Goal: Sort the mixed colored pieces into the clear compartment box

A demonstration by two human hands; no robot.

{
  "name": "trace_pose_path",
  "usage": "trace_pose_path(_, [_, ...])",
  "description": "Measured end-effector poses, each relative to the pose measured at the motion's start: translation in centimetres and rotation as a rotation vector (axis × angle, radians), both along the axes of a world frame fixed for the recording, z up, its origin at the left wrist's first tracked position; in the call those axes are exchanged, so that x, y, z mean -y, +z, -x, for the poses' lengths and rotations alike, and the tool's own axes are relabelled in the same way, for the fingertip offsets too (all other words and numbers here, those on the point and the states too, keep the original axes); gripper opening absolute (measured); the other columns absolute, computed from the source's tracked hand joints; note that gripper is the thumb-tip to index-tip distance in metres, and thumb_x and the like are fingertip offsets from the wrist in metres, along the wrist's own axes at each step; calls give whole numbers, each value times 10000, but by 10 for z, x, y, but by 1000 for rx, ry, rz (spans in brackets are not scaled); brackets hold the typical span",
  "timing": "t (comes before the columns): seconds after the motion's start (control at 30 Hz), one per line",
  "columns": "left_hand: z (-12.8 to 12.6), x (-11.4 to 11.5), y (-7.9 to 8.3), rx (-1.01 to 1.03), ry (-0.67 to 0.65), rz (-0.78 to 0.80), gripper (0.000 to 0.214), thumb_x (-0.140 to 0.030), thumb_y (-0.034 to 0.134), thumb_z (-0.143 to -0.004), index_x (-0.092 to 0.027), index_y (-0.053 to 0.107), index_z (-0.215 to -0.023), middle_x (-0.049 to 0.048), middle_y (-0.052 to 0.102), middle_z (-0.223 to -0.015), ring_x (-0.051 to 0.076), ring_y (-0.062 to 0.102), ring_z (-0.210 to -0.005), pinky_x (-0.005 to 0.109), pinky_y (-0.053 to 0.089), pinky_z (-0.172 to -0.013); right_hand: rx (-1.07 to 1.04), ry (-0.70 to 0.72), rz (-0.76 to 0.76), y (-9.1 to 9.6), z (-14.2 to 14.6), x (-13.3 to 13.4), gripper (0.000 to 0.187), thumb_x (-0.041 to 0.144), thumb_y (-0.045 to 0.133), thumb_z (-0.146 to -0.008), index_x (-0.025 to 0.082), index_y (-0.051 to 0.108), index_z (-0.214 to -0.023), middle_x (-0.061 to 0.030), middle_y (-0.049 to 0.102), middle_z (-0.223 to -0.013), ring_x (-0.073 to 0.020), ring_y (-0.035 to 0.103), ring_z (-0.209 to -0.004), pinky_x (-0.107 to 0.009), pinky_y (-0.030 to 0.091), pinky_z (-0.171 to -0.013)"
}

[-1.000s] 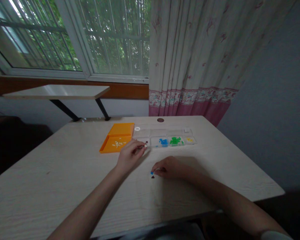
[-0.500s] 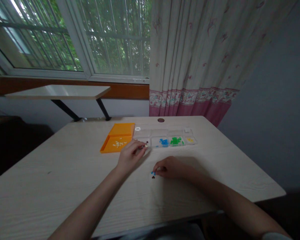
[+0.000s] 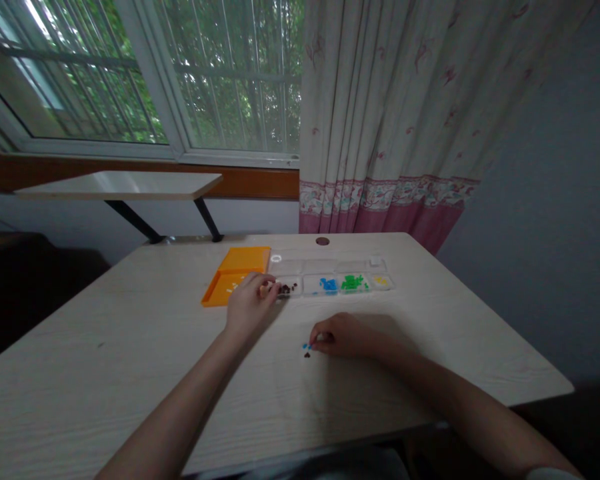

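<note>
My left hand [image 3: 250,300] hovers at the left end of the clear plastic box, its fingers curled together. Whatever they pinch is too small to make out. Beside its fingertips lie small dark brown pieces [image 3: 285,289] in the box's left compartment. My right hand [image 3: 343,335] rests on the table, with thumb and forefinger pinched at a tiny blue piece [image 3: 306,346]. A single dark brown piece [image 3: 307,355] lies on the tabletop just in front of it. Under and behind my left hand, an orange tray [image 3: 210,298] holds small white pieces, partly covered.
Further compartments hold blue pieces [image 3: 329,285], green pieces [image 3: 353,283] and yellow pieces [image 3: 381,281]. The clear lid [image 3: 320,265] lies open behind them. A raised shelf [image 3: 125,185] stands at the back left of the wooden table [image 3: 155,373], below a window.
My left hand has moved left, from over the brown compartment toward the orange tray, uncovering the brown pieces. The cream piece at its fingertips no longer shows. My right hand has barely shifted.
</note>
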State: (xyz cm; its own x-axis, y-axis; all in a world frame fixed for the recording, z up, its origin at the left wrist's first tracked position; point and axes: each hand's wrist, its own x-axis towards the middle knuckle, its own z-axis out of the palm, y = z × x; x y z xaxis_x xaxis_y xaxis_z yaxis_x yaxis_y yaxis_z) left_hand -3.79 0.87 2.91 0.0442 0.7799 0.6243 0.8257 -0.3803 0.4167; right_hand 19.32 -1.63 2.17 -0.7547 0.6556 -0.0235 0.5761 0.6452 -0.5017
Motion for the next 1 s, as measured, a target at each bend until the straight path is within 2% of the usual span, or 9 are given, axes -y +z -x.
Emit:
trace_pose_path(0.07, [15,-9,-3,-58,151,41,214,-369,523,-782,-181,626,-788,47,622,-771,173,561,-678,246,389,-554,6,7,-9,-2,-1,-1,202,228,546,-773,221,667,-935,4,689,-751,-110,589,-626,-191,380,-588])
trace_pose_path(0.17, [39,-21,-9,-152,277,82,235,-389,537,-759,-178,639,-744,80,637,-747,198,562,-636,253,345,-492,12,2,-11,-3,-2,-2,199,238,546,-778,222,666,-935,7,683,-730,-104,579,-605,-188,372,-575])
trace_pose_path(0.3, [58,-28,-15,-219,318,98,215,-364,555,-738,-172,650,-730,99,638,-702,195,539,-549,247,288,-436,-10,3,0,-3,-2,-2,179,242,547,-784,215,662,-918,8,676,-721,-100,575,-607,-183,366,-572])
trace_pose_path(0.4, [56,-28,-14,-198,294,51,179,-320,558,-731,-168,652,-739,95,635,-698,181,537,-551,243,306,-447,-47,-36,0,-4,-2,-3,166,258,531,-802,199,645,-907,7,660,-696,-97,564,-596,-182,359,-561])
trace_pose_path(0.5, [41,-23,-8,-99,152,63,169,-285,526,-754,-166,644,-779,72,631,-717,170,547,-601,247,371,-513,-94,-115,-25,-7,-2,-4,159,274,524,-816,194,630,-904,12,642,-669,-93,546,-574,-184,356,-557])
trace_pose_path(0.6, [16,-10,-2,-8,-158,190,186,-279,499,-782,-161,640,-810,30,611,-668,134,528,-570,225,390,-526,-144,-177,-62,-9,-3,-6,167,300,518,-828,195,628,-897,15,636,-661,-94,542,-578,-190,363,-578])
trace_pose_path(0.67, [-1,1,0,-51,-405,300,178,-258,493,-789,-166,646,-784,10,589,-627,113,516,-555,206,386,-526,-179,-205,-84,-10,-3,-6,185,317,505,-840,193,628,-902,14,634,-663,-91,536,-578,-190,363,-582])
trace_pose_path(0.73, [-15,11,0,-107,-570,345,155,-235,508,-780,-175,652,-775,3,580,-626,108,521,-581,198,389,-550,-198,-222,-105,-10,-3,-7,196,324,494,-848,194,630,-903,18,628,-650,-85,520,-559,-185,354,-566])
trace_pose_path(1.0, [-32,23,-6,-95,-649,344,142,-188,507,-775,-181,648,-797,2,602,-659,96,513,-567,183,372,-534,-173,-225,-140,-13,-2,-7,197,336,509,-842,205,642,-902,31,625,-616,-77,496,-529,-181,333,-557])
